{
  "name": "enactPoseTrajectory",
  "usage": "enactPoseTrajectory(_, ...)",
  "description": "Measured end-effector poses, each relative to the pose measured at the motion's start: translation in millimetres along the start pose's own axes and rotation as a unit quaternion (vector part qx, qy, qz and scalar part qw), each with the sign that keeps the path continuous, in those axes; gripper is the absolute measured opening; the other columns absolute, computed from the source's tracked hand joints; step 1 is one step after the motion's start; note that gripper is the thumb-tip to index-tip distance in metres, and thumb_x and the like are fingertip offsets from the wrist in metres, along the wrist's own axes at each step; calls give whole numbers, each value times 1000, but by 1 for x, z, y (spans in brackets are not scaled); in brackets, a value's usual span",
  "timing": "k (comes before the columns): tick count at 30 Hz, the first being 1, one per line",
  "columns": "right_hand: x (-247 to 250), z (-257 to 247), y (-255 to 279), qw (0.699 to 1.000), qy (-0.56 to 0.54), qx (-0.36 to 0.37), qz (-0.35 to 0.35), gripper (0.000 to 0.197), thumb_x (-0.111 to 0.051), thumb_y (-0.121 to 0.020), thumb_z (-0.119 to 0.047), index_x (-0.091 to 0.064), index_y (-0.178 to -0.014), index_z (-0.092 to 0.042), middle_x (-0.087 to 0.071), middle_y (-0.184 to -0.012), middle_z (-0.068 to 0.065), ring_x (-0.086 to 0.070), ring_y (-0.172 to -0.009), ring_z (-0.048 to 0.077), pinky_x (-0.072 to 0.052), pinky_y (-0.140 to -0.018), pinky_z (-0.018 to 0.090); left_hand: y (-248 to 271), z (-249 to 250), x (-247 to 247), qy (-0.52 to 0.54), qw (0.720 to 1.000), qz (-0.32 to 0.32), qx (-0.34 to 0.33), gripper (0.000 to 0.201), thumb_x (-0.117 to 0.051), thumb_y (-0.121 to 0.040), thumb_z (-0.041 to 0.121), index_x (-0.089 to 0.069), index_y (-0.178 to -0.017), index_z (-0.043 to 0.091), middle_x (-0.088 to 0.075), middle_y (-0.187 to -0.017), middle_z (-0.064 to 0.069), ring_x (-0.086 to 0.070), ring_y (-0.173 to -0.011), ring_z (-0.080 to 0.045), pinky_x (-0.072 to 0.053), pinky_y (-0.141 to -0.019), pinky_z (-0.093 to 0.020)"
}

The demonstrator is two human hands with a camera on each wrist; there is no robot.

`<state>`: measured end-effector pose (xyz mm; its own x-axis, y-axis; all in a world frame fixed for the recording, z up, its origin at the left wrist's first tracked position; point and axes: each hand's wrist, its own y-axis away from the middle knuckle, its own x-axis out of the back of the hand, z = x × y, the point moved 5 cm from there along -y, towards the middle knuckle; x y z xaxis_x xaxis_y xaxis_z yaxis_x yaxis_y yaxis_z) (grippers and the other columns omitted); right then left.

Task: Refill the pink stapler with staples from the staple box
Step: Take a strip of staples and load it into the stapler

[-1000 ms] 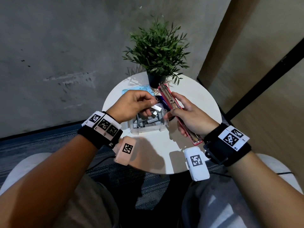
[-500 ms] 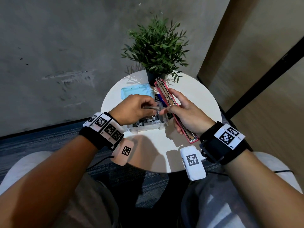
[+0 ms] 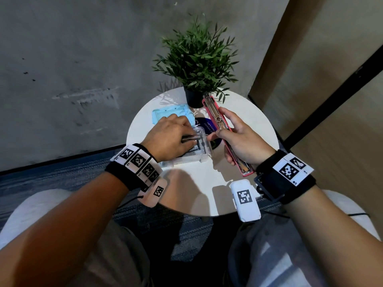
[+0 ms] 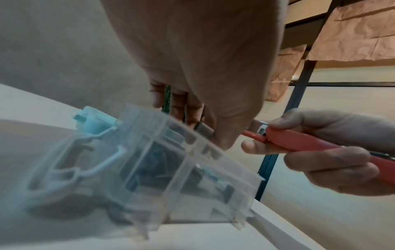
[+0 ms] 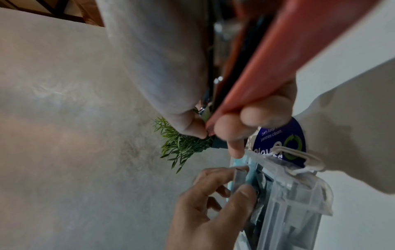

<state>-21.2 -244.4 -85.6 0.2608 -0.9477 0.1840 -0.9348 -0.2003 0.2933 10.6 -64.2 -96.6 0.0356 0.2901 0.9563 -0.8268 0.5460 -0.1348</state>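
Observation:
The pink stapler (image 3: 224, 133) is swung open, metal channel facing up, and my right hand (image 3: 226, 129) grips it by the middle above the table's right half. My left hand (image 3: 186, 138) sits low over the clear plastic staple box (image 3: 204, 150), thumb and fingers pinching a short staple strip (image 3: 189, 139) inside it. The right wrist view shows the same staple strip (image 5: 239, 177) pinched at the rim of the staple box (image 5: 288, 203), under the pink stapler (image 5: 278, 59). In the left wrist view the staple box (image 4: 171, 169) is blurred and close, with the pink stapler (image 4: 299, 142) to its right.
The small round white table (image 3: 248, 125) carries a potted green plant (image 3: 199, 59) at the back, the box's light blue lid (image 3: 167, 113) behind my left hand and a round dark blue sticker (image 3: 207, 125) under the stapler. Grey wall at left, carpet below.
My left hand has dropped from beside the stapler down into the staple box, still pinching the strip. The right hand keeps the open stapler, now held a little farther back.

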Motion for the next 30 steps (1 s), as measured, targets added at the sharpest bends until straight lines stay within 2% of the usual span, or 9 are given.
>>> enactPoseTrajectory(2,1,0,0,1000,-7,-2,4,71,-50,-97,-10,-23,-154,-44,-76,-106,10,-50,-36,22,-41,-38,25,-1,6,-3,-6,1000,-4,-15,31,-56,-89,33,-67,-118,35,-57,-113,4,-48,-103,-17,-40,-90,-38)
enactPoseTrajectory(4,2,0,1,1000,-8,-1,5,71,-50,-97,-10,-23,-154,-44,-75,-106,10,-50,-36,22,-41,-37,25,-1,13,-8,-26,999,-32,-34,35,-50,-88,28,-66,-117,39,-53,-115,5,-45,-103,-16,-38,-89,-38)
enactPoseTrajectory(8,0,0,2,1000,-4,-3,-1,71,-50,-96,-11,-24,-153,-45,-75,-106,9,-50,-38,24,-43,-40,27,-3,15,-10,-66,996,-50,-40,28,-47,-93,36,-65,-114,37,-52,-112,5,-45,-101,-15,-36,-87,-37)
enactPoseTrajectory(13,1,1,1,1000,-3,-5,-3,71,-51,-96,-12,-24,-152,-47,-76,-106,7,-51,-39,24,-44,-42,27,-6,14,-11,-88,993,-40,-60,12,-52,-93,38,-60,-96,30,-56,-106,8,-45,-96,-14,-35,-83,-33)
enactPoseTrajectory(18,2,1,1,1000,1,-7,0,72,-51,-96,-12,-23,-153,-46,-76,-106,7,-52,-39,23,-44,-42,28,-4,8,-7,6,997,-61,-54,7,-58,-89,28,-53,-84,26,-54,-93,11,-48,-90,-14,-41,-79,-33)
enactPoseTrajectory(21,2,0,2,1000,5,-8,-4,72,-51,-97,-12,-23,-153,-46,-75,-108,7,-52,-39,22,-45,-43,28,-2,2,1,79,995,-66,-3,4,-59,-91,27,-60,-90,23,-64,-90,7,-56,-86,-15,-47,-76,-36)
enactPoseTrajectory(26,1,1,1,1000,2,-9,-11,71,-51,-97,-12,-24,-153,-45,-75,-108,8,-53,-38,21,-44,-38,25,0,-6,9,154,987,-32,42,7,-54,-98,33,-58,-100,28,-70,-83,10,-65,-75,-11,-54,-70,-35)
enactPoseTrajectory(28,1,1,0,1000,5,-8,-12,71,-51,-97,-12,-23,-153,-45,-75,-108,9,-53,-38,22,-43,-38,25,0,-8,11,189,980,-17,60,6,-51,-100,29,-56,-103,28,-73,-82,9,-65,-67,-7,-54,-66,-33)
enactPoseTrajectory(30,2,2,-1,1000,11,-8,-15,71,-51,-96,-13,-23,-153,-45,-75,-108,9,-53,-39,22,-44,-40,26,-1,-12,12,261,962,2,81,8,-50,-101,24,-57,-105,25,-75,-83,4,-65,-65,-10,-55,-64,-35)
